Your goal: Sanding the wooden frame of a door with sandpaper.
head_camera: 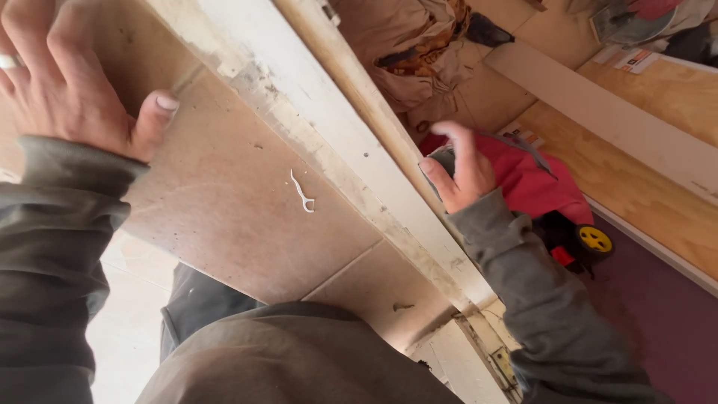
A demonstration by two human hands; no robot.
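Sleeves of grey-green jacket nearest, both arms raised. Left hand [67, 82] spread, palm flat against brown board [239, 202], thumb pressed on its surface beside white-painted wood frame [329, 142]. Right hand [460, 168] loosely open past frame's edge, fingers curled, gripping nothing, hovering over red machine [538, 187] with yellow wheel [594, 239]. Beyond: plywood sheets [643, 179], white trim board [598, 112], open purple floor [658, 314] beside machine.

Left grip [63, 78] lies flat on the board [239, 202], the hook [302, 192] on that board to its right. Right grip [460, 168] hangs beyond the frame [351, 161], bag [542, 183] just behind it, plywood [636, 176] further right.
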